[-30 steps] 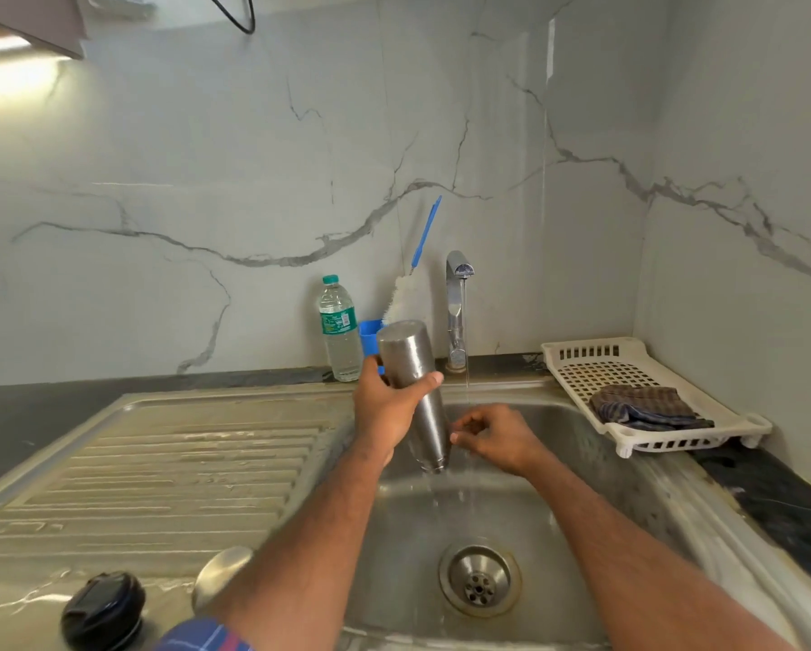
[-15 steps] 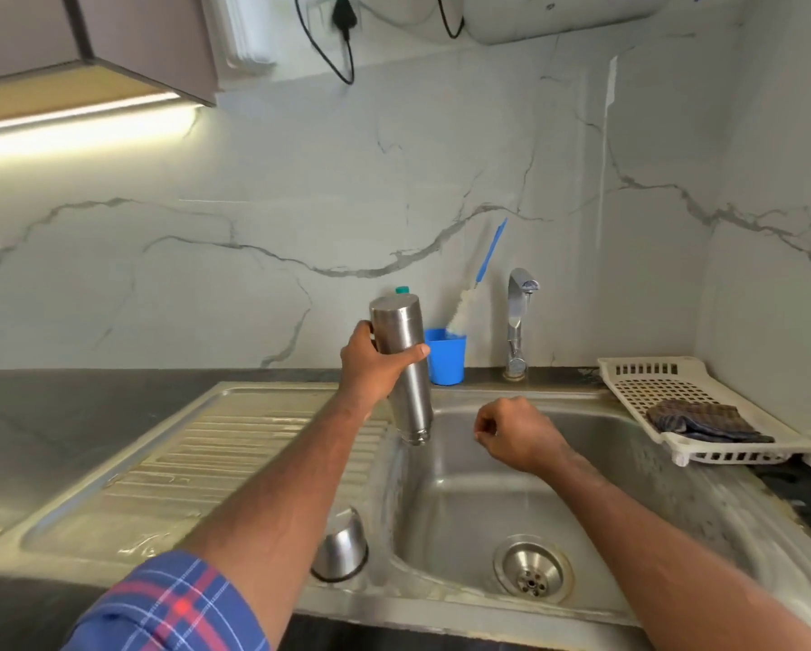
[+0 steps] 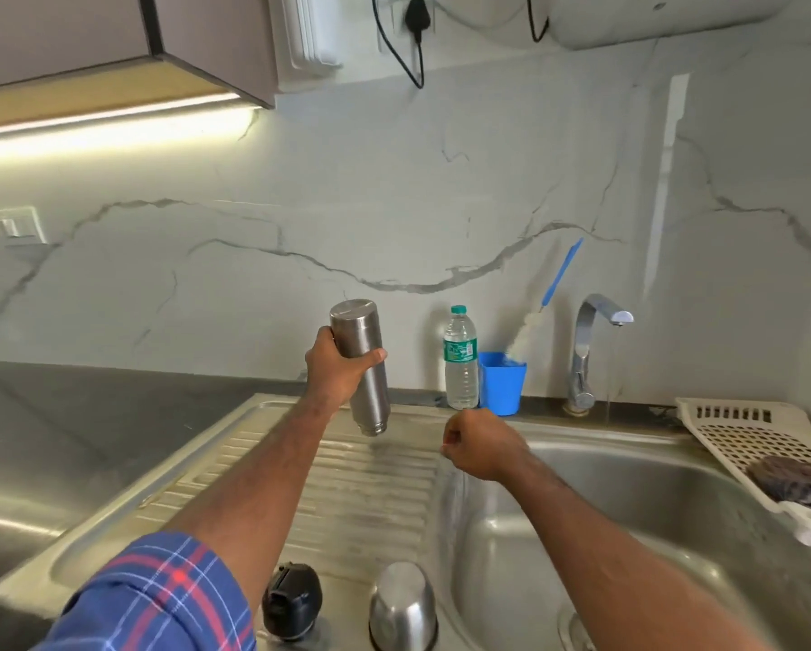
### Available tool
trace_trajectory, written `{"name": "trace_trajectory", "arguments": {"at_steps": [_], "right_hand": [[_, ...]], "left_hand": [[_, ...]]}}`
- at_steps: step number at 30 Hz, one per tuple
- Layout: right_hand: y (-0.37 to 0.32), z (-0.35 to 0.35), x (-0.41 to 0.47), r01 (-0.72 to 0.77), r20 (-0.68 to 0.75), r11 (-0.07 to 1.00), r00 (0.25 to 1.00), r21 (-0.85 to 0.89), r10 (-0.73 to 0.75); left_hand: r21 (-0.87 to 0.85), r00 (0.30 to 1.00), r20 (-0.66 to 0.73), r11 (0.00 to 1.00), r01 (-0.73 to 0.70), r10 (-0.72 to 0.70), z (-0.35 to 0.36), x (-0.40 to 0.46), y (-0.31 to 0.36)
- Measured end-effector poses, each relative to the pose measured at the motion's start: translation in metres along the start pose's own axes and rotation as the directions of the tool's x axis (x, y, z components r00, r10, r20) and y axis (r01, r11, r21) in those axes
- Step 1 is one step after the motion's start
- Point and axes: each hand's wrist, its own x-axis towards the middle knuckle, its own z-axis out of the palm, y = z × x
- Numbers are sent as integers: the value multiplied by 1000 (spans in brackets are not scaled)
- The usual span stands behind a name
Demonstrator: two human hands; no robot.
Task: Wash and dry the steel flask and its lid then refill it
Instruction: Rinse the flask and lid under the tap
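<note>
head view, left hand: the left hand point(image 3: 337, 375) has its fingers point(image 3: 321, 338) and thumb curled round the upper half of the steel flask point(image 3: 363, 371), which hangs upside down, mouth toward the drainboard point(image 3: 347, 481) and clear of it
head view, right hand: the right hand point(image 3: 481, 444) is a loose fist, fingers point(image 3: 450, 439) curled in on themselves and holding nothing, over the seam between drainboard and sink basin point(image 3: 629, 533)
flask parts: a black lid point(image 3: 292, 601) and a steel cap point(image 3: 402, 603) rest side by side on the near edge of the drainboard, between the two forearms
open room: the ribbed drainboard under the flask is bare; the dark table point(image 3: 65, 425) stretches to the left
back edge: a water bottle point(image 3: 460, 359) and a blue cup point(image 3: 502, 382) with a bottle brush point(image 3: 551, 293) in it stand just beside each other at the wall, behind the right hand
tap: the tap point(image 3: 586, 350) runs a thin stream into the basin, well right of both hands
right side: a white drying rack point(image 3: 746, 439) with a dark cloth point(image 3: 798, 481) in it sits on the basin's far right edge
</note>
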Motion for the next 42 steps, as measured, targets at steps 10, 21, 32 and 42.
{"name": "trace_trajectory", "arguments": {"at_steps": [10, 21, 32, 42], "right_hand": [[-20, 18, 43, -2, -30, 1000, 1000, -3, 1], [0, 25, 39, -42, 12, 998, 999, 46, 42], [8, 14, 33, -36, 10, 998, 999, 59, 35], [-12, 18, 29, 5, 10, 995, 1000, 104, -6]], "left_hand": [[20, 998, 58, 1000, 7, -8, 16, 42, -27], [90, 994, 94, 995, 44, -53, 15, 53, -51], [129, 993, 100, 990, 52, -66, 22, 56, -62], [138, 985, 134, 986, 94, -113, 12, 52, -66]]}}
